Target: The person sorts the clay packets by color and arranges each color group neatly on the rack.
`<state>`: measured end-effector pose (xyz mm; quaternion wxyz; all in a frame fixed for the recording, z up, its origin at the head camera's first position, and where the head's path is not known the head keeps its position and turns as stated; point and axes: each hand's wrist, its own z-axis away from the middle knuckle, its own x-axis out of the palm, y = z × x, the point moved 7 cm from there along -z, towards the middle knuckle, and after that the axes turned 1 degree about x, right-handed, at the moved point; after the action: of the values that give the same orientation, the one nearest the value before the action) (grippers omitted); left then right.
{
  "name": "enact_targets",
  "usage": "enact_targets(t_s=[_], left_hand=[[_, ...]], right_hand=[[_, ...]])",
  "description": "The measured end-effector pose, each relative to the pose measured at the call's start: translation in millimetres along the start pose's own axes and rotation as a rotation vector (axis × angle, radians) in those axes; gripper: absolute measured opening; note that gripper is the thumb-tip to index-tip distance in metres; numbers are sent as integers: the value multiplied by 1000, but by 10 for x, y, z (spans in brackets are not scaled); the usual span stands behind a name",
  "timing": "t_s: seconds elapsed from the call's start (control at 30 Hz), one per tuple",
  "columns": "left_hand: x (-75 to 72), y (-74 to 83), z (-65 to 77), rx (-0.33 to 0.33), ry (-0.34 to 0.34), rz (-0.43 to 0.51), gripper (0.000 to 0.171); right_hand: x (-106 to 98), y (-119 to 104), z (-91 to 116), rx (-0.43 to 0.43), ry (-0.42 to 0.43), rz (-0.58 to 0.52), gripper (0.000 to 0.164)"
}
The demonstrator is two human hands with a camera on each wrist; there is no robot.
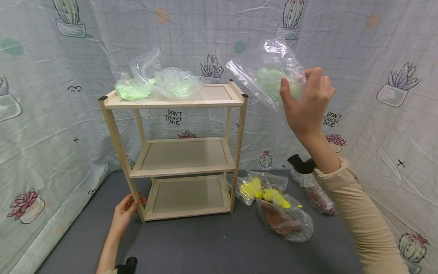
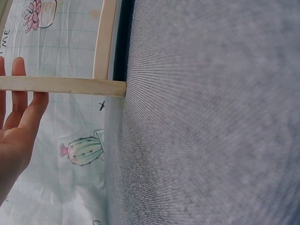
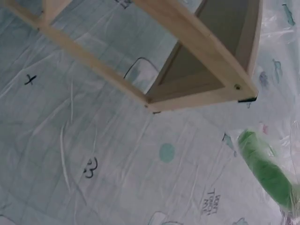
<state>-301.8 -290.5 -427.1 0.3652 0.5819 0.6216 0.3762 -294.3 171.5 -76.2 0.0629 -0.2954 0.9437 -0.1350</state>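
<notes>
My right hand (image 1: 309, 102) pinches a clear plastic bag with a green lump inside (image 1: 273, 82), up in the air to the right of the wooden shelf rack's top. In the right wrist view that bag (image 3: 267, 171) shows at the right edge; the hand itself is out of sight there. Low on the left, my left hand (image 1: 124, 213) holds the front left leg of the three-tier wooden shelf rack (image 1: 191, 171). Its fingers pass behind the leg in the left wrist view, and the thumb is hidden there. Two bags with pale green contents (image 1: 133, 91) lie on the top board.
On the grey table (image 1: 191, 247), right of the rack, lie clear bags with yellow lumps (image 1: 253, 188) and a bag with a brown lump (image 1: 280, 220). Another brown-filled bag (image 1: 319, 196) sits partly behind the right forearm. A printed curtain (image 1: 376, 133) hangs around the table.
</notes>
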Motion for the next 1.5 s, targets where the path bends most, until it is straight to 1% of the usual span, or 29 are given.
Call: enact_targets(t_s=[0.07,0.2,0.33,0.5,0.57,0.7,0.8,0.87,1.03,1.1,1.2,1.3,1.4,1.5], left_hand=[[3,1,-2,0,0,4,25],[5,-12,-8,-5,-4,6,24],[3,-13,-10,-9,0,-2,24],[4,18,3,6,1,-5,27],[5,29,5,12,0,-2,28],[7,26,2,17,-2,6,27],[7,17,0,17,-2,3,28],[6,14,3,13,-1,-4,28],[0,21,10,7,5,-20,26],[2,23,10,7,7,-23,25],[8,25,6,3,8,-19,25],[12,27,3,-1,11,-19,26],[11,29,8,-3,10,-18,29],[6,34,18,-1,8,-21,30]], right_hand=[[63,-88,10,9,-8,-8,47],[186,-258,50,0,-27,-43,46],[283,-397,53,32,-53,-59,45],[392,-540,13,56,-80,-72,43],[448,-577,6,72,-108,-66,43],[588,-593,28,142,-199,-25,41],[667,-594,36,154,-236,0,38],[690,-603,31,120,-218,8,36],[709,-621,30,-24,-141,30,27],[718,-608,40,-50,-139,40,23],[728,-581,56,-67,-165,46,18],[721,-572,83,-120,-199,55,21],[698,-563,132,-191,-253,42,31],[680,-541,192,-227,-363,26,47]])
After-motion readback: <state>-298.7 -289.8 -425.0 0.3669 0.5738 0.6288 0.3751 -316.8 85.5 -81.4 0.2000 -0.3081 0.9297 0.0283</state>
